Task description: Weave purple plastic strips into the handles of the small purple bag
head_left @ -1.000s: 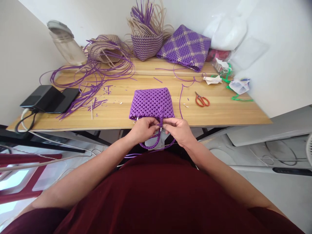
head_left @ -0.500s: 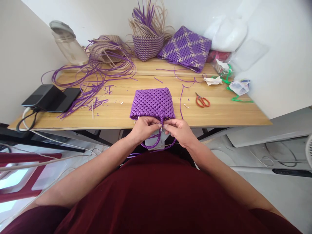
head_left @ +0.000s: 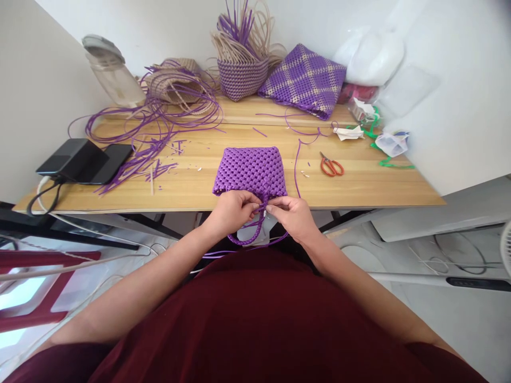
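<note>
A small purple woven bag lies flat at the near edge of the wooden table, its looped handle hanging over the edge toward me. My left hand pinches the bag's near rim where the handle joins. My right hand pinches the same spot from the right, fingertips almost touching the left ones. Thin purple strips trail down from the bag below my hands.
Orange-handled scissors lie right of the bag. Loose purple strips spread over the left half. At the back stand an unfinished basket, a purple-and-beige woven piece and a clear jar. Black devices sit far left.
My fingers have shifted slightly at the bag's rim and the bag sits a touch closer to the table edge. Otherwise the scene is the same.
</note>
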`<action>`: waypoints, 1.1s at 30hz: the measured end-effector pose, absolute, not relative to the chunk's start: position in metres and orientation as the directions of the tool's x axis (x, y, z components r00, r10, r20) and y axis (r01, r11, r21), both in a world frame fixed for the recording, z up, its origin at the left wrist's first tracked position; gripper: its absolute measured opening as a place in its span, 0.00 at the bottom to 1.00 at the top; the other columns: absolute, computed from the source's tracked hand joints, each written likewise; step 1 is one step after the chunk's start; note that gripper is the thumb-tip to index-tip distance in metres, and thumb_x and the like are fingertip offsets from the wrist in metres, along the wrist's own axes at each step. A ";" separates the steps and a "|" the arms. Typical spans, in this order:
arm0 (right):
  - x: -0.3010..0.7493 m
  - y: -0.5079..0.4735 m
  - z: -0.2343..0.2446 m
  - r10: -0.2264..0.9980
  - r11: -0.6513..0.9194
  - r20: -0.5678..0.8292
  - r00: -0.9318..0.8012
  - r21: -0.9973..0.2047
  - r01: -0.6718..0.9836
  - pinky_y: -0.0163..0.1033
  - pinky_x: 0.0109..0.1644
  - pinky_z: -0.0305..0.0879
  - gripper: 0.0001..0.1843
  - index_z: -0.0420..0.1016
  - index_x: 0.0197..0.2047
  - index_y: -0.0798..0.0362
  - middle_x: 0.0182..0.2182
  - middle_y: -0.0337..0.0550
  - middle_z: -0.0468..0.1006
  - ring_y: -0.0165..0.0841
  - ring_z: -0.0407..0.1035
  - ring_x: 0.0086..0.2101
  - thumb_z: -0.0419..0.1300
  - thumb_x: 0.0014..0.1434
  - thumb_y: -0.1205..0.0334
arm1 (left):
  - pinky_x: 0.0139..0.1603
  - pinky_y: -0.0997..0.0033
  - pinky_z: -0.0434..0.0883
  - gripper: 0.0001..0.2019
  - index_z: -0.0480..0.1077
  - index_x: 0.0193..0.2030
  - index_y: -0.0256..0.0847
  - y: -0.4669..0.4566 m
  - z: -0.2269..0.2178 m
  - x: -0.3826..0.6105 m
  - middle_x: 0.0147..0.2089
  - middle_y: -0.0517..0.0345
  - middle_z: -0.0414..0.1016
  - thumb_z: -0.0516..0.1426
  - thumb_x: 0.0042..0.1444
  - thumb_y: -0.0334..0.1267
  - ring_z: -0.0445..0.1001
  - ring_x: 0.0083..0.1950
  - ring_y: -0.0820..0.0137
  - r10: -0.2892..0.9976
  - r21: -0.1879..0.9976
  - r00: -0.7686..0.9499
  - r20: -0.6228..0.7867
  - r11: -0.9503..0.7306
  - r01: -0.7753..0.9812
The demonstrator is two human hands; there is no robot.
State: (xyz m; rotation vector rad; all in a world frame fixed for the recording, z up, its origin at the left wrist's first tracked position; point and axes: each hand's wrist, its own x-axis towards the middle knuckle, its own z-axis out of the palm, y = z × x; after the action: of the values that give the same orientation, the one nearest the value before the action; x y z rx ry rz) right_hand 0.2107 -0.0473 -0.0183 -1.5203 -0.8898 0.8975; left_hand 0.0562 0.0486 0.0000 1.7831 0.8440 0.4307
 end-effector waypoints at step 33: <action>0.214 -0.058 -0.010 0.914 -0.266 -0.288 0.286 -0.957 -0.116 0.31 0.25 0.55 0.13 0.76 0.30 0.55 0.26 0.43 0.78 0.29 0.68 0.26 0.68 0.47 0.54 | 0.21 0.82 0.68 0.08 0.72 0.34 0.33 0.033 0.005 0.065 0.27 0.55 0.76 0.65 0.52 0.35 0.76 0.28 0.74 0.671 0.928 0.651 -0.355 0.335 0.161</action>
State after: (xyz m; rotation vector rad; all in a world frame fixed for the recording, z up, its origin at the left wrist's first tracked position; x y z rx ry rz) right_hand 0.2141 -0.0582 -0.0101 -1.4842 -0.7780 1.2082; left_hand 0.0652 0.0328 0.0049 1.2114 0.8363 0.3892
